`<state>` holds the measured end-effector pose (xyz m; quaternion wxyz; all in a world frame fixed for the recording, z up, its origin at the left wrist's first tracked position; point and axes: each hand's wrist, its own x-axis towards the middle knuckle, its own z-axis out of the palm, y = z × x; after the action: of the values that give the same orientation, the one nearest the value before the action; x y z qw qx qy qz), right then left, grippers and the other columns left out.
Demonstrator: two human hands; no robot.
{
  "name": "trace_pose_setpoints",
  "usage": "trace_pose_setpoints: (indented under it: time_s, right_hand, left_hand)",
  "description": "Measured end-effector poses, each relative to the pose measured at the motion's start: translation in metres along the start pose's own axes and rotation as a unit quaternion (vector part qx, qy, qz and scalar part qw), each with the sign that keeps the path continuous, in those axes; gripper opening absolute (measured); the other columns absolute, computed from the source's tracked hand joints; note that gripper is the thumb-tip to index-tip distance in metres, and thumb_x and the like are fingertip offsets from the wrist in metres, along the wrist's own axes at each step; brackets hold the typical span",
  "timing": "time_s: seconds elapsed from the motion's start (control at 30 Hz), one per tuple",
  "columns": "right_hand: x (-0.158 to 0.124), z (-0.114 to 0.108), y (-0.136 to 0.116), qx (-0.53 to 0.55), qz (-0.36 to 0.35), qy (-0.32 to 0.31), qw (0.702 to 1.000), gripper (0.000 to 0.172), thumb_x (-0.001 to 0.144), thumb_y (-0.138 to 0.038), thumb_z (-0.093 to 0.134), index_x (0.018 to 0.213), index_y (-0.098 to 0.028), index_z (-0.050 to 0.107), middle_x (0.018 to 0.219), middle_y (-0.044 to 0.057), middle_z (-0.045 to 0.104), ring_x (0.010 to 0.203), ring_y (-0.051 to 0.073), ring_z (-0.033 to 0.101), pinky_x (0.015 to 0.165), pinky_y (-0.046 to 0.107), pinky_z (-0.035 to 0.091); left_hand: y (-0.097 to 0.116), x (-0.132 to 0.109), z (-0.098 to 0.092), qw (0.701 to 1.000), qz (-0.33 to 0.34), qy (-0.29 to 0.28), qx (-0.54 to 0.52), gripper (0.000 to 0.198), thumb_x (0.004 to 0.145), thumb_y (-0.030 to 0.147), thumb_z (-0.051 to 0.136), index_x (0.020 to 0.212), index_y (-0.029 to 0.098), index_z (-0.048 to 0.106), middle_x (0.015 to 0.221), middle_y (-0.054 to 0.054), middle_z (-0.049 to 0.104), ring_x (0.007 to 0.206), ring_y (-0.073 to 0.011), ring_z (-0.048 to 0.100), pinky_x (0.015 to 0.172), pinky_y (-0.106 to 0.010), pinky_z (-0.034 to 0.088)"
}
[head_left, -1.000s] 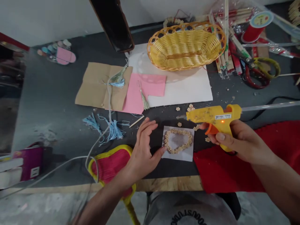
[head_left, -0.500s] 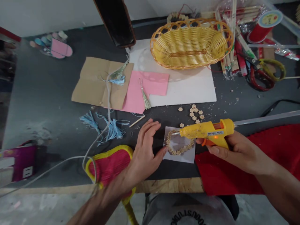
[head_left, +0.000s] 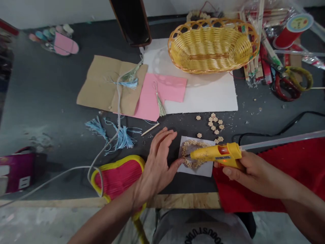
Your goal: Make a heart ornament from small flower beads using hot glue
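Observation:
My right hand (head_left: 250, 171) is wrapped around a yellow hot glue gun (head_left: 215, 154), its tip pointing left over a ring of small wooden flower beads (head_left: 191, 163). That ring lies on a white paper square (head_left: 207, 172). The nozzle sits by the ring's left side. My left hand (head_left: 161, 159) is open beside the paper, its thumb reaching to the ring's left edge and its other fingers stretched out. Several loose flower beads (head_left: 214, 123) lie just above the paper. A clear glue stick (head_left: 279, 139) sticks out of the gun's back end.
Red felt (head_left: 243, 196) lies under my right forearm. A yellow wicker basket (head_left: 210, 51) stands on white board (head_left: 203, 98). Around it are pink paper (head_left: 170, 89), brown paper (head_left: 99, 84), blue tassels (head_left: 124, 139), scissors (head_left: 286, 84) and a red thread spool (head_left: 289, 34). A pale cable (head_left: 101, 152) crosses the left.
The glue gun has moved slightly left and down along the ring, its nozzle now lower on the ring's left side. My left hand stays nearly where it was. The view has shifted slightly.

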<state>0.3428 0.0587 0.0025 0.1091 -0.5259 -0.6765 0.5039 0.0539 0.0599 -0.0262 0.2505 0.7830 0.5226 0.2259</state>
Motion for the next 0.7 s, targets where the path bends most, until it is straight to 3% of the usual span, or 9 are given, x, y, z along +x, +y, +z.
trace_pose_setpoints:
  time_s: [0.2,0.7]
  right_hand:
    - [0.0013,0.0001,0.0001,-0.007,-0.023,-0.014,1.000,0.029,0.090,-0.055,0.058,0.090,-0.029,0.072,0.067,0.003,0.064,0.060,0.019,0.059,0.051,0.030,0.050]
    - [0.0017,0.0039,0.0021,-0.032,-0.015,-0.032,0.999,0.029,0.090,-0.053,0.058,0.089,-0.027,0.071,0.071,0.004,0.066,0.059,0.018,0.059,0.052,0.029,0.051]
  left_hand:
    - [-0.0013,0.0001,0.0007,1.000,0.001,-0.004,-0.006,0.065,0.090,0.025,0.065,0.146,0.023,0.032,0.141,-0.015,0.046,0.141,-0.0317,0.039,0.114,-0.054,0.041]
    - [-0.0033,-0.0009,0.0022,1.000,0.003,0.000,-0.014,0.066,0.090,0.028,0.065,0.147,0.024,0.032,0.141,-0.014,0.046,0.142,-0.0322,0.038,0.115,-0.054,0.040]
